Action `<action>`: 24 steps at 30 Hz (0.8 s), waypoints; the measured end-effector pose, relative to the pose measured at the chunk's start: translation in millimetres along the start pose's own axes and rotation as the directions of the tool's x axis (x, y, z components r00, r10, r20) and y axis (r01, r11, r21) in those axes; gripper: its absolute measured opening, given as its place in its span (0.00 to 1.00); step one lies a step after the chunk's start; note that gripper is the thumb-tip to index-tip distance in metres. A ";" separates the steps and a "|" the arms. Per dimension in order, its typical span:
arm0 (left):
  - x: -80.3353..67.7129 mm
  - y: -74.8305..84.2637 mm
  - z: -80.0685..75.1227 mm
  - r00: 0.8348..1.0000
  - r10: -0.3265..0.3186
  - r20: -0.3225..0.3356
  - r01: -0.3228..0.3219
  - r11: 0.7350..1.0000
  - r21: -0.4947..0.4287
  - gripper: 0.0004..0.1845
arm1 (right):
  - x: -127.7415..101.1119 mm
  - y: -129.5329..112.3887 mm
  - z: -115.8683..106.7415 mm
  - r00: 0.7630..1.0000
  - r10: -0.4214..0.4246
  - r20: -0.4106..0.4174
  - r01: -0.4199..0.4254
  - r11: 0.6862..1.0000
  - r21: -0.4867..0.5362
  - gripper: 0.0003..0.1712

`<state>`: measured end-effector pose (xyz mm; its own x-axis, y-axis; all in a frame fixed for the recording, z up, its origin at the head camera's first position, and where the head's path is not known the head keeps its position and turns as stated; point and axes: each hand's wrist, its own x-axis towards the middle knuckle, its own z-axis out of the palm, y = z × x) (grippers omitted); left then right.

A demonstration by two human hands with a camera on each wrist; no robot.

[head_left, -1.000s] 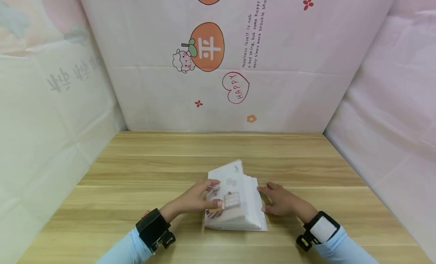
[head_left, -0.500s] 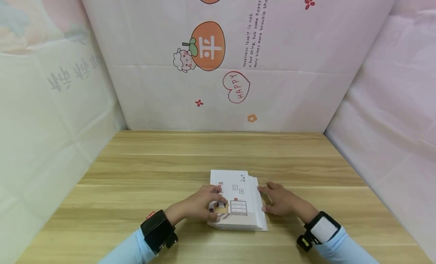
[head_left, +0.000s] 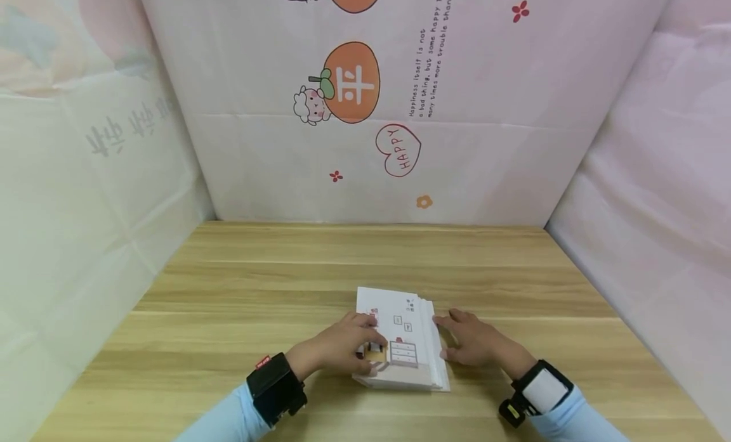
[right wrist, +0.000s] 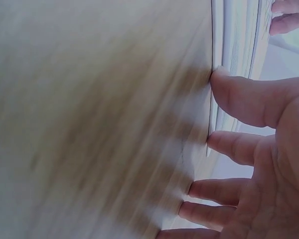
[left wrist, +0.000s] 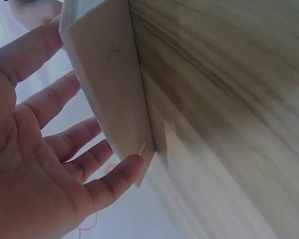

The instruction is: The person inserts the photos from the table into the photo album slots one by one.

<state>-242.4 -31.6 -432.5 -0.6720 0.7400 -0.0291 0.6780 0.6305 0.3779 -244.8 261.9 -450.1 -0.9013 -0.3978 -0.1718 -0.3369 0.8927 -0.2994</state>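
A white book [head_left: 381, 297] lies on the wooden table with its printed side up, showing a drawing of drawers and small frames. Its page edges step out to the right. My left hand [head_left: 339, 344] rests on the left part of the book with loosely spread fingers. In the left wrist view the book's pale spine [left wrist: 107, 59] faces the palm, and the fingers touch along its edges. On the other side, my right hand [head_left: 476, 342] touches the right edge with thumb and fingertips. The right wrist view has that thumb against the bottom board and the page block [right wrist: 236, 45] above it.
The wooden table [head_left: 257, 271] surrounds the book. A printed white cloth [head_left: 468, 169] hangs behind it, with more white cloth at the left [head_left: 97, 226] and right [head_left: 662, 214]. Both wrists wear black strapped devices.
The lifted, blurred upper part of the book has come down flat under my left hand, which moved slightly right. My right hand has stayed at the right edge.
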 end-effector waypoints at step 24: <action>9.6 2.2 -2.1 0.994 0.006 -0.110 -0.004 1.000 0.017 0.21 | 10.8 6.1 -16.0 0.962 -0.140 -0.233 0.171 0.978 0.119 0.27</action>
<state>-247.9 -23.6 -430.0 -0.6965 0.7136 0.0746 0.6857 0.6314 0.3623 -261.0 266.5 -438.7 -0.8838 -0.4581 0.0954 -0.4511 0.7799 -0.4338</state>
